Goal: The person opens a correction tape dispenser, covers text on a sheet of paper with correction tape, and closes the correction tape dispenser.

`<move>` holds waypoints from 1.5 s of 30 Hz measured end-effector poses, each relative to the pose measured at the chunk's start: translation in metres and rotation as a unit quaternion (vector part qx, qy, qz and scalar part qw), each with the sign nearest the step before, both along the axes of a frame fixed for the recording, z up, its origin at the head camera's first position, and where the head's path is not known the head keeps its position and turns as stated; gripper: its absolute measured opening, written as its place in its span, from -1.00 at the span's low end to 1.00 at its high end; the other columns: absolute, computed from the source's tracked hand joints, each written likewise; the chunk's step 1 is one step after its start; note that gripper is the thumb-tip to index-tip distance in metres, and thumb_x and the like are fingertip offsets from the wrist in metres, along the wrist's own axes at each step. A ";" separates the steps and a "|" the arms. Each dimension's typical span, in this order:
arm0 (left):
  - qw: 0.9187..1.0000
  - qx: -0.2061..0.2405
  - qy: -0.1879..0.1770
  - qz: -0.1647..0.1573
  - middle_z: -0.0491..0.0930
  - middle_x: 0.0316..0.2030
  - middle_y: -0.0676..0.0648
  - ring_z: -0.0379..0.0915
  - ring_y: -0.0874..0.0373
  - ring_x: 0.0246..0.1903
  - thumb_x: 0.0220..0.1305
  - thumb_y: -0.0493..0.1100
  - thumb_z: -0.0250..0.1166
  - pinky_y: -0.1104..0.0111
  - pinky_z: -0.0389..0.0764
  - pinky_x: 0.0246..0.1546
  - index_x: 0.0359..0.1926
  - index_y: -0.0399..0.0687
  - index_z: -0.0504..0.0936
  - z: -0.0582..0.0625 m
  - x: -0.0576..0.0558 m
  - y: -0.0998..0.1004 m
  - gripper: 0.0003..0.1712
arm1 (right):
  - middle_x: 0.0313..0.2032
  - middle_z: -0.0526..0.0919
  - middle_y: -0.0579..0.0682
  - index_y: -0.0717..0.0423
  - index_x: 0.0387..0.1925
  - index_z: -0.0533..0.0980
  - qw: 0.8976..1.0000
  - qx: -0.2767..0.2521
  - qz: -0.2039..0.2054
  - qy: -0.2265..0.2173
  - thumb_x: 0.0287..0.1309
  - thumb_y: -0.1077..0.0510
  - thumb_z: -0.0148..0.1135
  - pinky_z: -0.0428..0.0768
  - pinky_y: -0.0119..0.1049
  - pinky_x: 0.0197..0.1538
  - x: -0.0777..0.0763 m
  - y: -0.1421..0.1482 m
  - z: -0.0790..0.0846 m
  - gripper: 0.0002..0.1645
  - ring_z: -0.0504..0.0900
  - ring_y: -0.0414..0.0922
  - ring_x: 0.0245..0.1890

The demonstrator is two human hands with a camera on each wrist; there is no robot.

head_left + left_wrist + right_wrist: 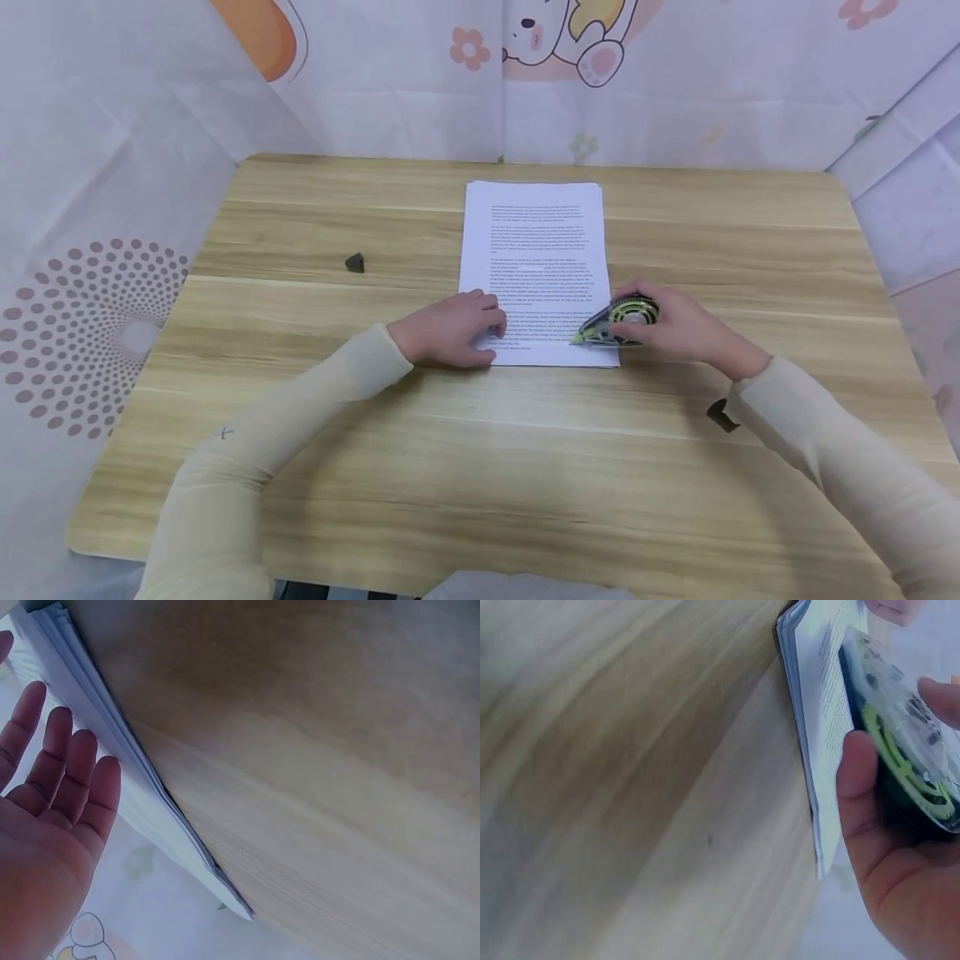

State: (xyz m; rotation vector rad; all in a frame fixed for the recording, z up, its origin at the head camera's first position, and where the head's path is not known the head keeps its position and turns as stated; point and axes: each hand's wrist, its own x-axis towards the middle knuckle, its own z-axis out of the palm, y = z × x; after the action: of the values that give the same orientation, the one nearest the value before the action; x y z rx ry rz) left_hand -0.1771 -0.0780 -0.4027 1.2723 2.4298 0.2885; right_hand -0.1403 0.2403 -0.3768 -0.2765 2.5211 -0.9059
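A stack of printed paper (543,250) lies on the wooden table, text side up. My left hand (453,329) rests on its lower left edge with fingers spread and slightly bent; the left wrist view shows the same fingers (79,780) along the side of the stack. In my right hand (678,325) is a correction tape (630,318), clear-bodied with black and green parts. Thumb and fingers grip its rounded end. Its narrow green tip points left, over the lower right of the top sheet, close to the last printed lines.
A small dark wedge-shaped piece (355,263) lies on the table (480,467) left of the paper. Another dark piece (722,415) sits beside the right sleeve, partly covered by it. Patterned cloth (390,117) hangs along the table's far edge.
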 end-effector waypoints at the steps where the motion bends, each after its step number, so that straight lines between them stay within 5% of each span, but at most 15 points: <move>1: 1.000 0.003 -0.005 0.005 0.44 -0.25 0.03 0.26 0.13 -0.23 0.09 0.01 0.21 0.33 0.35 -0.18 -0.21 0.00 0.51 0.000 0.000 0.000 -0.73 | -0.02 0.50 0.17 0.01 0.10 0.37 1.000 -0.013 -0.012 -0.014 0.10 -0.19 0.24 0.54 -0.26 -0.27 -0.001 0.001 0.000 -0.40 0.49 0.04 -0.14; 10: 0.998 0.038 -0.033 0.050 0.48 -0.20 0.01 0.30 0.13 -0.21 0.13 -0.06 0.19 0.34 0.38 -0.13 -0.16 -0.03 0.53 0.006 -0.003 -0.008 -0.74 | -0.04 0.47 0.19 0.07 0.14 0.32 0.983 -0.128 -0.101 -0.082 0.20 -0.06 0.16 0.61 -0.23 -0.40 -0.008 0.004 -0.006 -0.45 0.51 -0.06 -0.26; 17: 0.991 0.079 -0.043 0.095 0.47 -0.26 -0.01 0.30 0.12 -0.25 0.15 -0.13 0.19 0.36 0.37 -0.17 -0.18 -0.08 0.54 0.007 -0.009 -0.020 -0.78 | -0.25 0.53 -0.07 0.17 0.11 0.28 0.956 -0.236 -0.117 -0.126 0.28 0.04 0.05 0.57 -0.33 -0.44 -0.011 0.006 -0.009 -0.56 0.52 -0.25 -0.47; 23: 0.983 0.118 -0.055 0.131 0.48 -0.28 -0.07 0.32 0.08 -0.26 0.14 -0.14 0.19 0.33 0.38 -0.19 -0.22 -0.15 0.52 0.008 -0.011 -0.036 -0.79 | -0.19 0.52 -0.01 0.22 0.13 0.28 0.935 -0.301 -0.120 -0.142 0.28 0.12 0.05 0.55 -0.37 -0.50 -0.011 0.005 -0.013 -0.56 0.52 -0.25 -0.45; 29: 0.969 0.158 -0.074 0.174 0.50 -0.21 -0.07 0.39 0.07 -0.09 0.16 -0.17 0.19 0.22 0.40 0.07 -0.19 -0.18 0.51 0.010 -0.013 -0.060 -0.78 | -0.19 0.55 -0.06 0.20 0.13 0.30 0.911 -0.348 -0.145 -0.168 0.27 0.14 0.08 0.54 -0.42 -0.53 -0.009 0.006 -0.014 -0.57 0.55 -0.25 -0.42; 38: 0.943 0.152 -0.089 0.282 0.46 -0.06 -0.05 0.35 0.05 -0.01 0.19 -0.14 0.22 0.16 0.39 0.08 -0.09 -0.12 0.48 0.014 -0.018 -0.106 -0.72 | -0.33 0.63 -0.05 0.08 -0.06 0.45 0.864 -0.437 -0.160 -0.193 0.28 0.23 0.03 0.51 -0.47 -0.59 -0.008 0.006 -0.014 -0.79 0.57 -0.26 -0.52; 45: 0.917 0.164 -0.104 0.348 0.43 0.03 -0.17 0.31 -0.06 0.06 0.20 -0.17 0.22 0.07 0.33 0.11 0.01 -0.23 0.46 0.019 -0.025 -0.137 -0.63 | -0.34 0.63 -0.02 0.06 -0.09 0.48 0.850 -0.457 -0.167 -0.204 0.30 0.26 -0.03 0.50 -0.48 -0.61 -0.009 0.006 -0.012 -0.79 0.58 -0.26 -0.53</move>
State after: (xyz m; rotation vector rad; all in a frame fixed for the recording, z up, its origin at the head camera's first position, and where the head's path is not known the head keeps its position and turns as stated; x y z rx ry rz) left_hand -0.2018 -0.2154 -0.3841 0.3867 2.6199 1.0015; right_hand -0.1494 0.2462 -0.3886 0.0875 1.6052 -2.0245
